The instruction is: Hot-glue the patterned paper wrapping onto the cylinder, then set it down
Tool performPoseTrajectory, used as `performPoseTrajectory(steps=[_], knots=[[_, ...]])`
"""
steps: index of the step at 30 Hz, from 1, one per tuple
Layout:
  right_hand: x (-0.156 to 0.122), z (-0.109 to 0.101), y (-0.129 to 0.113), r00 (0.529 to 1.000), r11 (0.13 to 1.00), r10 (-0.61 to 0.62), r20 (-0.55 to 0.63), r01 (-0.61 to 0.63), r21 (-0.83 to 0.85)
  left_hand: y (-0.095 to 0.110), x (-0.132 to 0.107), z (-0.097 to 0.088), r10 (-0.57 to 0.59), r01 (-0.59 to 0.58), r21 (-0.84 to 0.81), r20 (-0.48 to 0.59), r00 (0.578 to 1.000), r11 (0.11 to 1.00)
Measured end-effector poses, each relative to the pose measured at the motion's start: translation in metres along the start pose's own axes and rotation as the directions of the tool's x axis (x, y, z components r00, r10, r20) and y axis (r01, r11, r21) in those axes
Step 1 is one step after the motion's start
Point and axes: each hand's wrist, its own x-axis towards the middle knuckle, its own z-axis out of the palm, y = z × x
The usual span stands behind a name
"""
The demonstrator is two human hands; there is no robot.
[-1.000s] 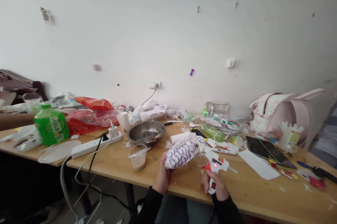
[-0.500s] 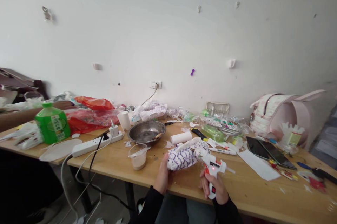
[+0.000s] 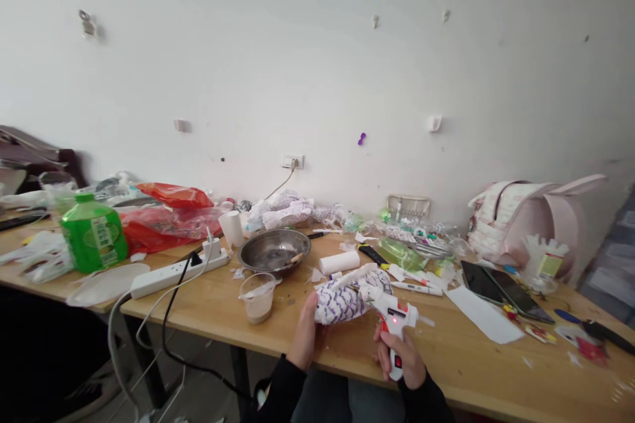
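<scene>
Your right hand (image 3: 401, 357) is closed around the glue gun (image 3: 394, 327), near the table (image 3: 461, 357) edge, its nozzle touching the wrapped bundle (image 3: 344, 296). Your left hand (image 3: 305, 333) clamps the bundle's left end. Squeeze slowly and keep your left fingers away from the hot tip. Farther left stand a plastic cup (image 3: 258, 297) and a metal bowl (image 3: 274, 251); do not knock them.

On the wooden tabletop (image 3: 208, 307), the steel bowl (image 3: 274, 250) sits mid-depth, the clear plastic cup (image 3: 258, 297) before it toward the near edge, the white power strip (image 3: 178, 272) to its left. The green plastic bottle (image 3: 93, 240) stands farther left, the pink backpack (image 3: 526, 218) at the far right edge.
</scene>
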Motion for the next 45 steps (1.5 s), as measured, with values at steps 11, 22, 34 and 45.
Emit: performPoseTrajectory(steps=[11,22,34,45], knots=[[0.017,-0.024,0.002,0.864,0.994,-0.072,-0.498,0.019,-0.111,0.005,-0.004,0.005,0.028,-0.021,0.101,-0.066,0.997,0.995],[0.02,-0.062,-0.016,0.696,0.545,-0.278,-0.662,-0.453,-0.705,0.0,0.002,-0.004,0.094,-0.074,0.25,-0.071,0.993,0.965],[-0.001,-0.069,-0.061,0.689,0.091,-0.002,-0.725,-0.722,-0.686,-0.002,-0.001,0.002,0.106,-0.152,0.682,0.109,0.988,0.716],[-0.016,-0.08,-0.041,0.73,0.095,-0.145,-0.667,-0.661,-0.744,-0.008,0.013,-0.007,0.244,-0.099,0.863,-0.029,0.969,0.496]])
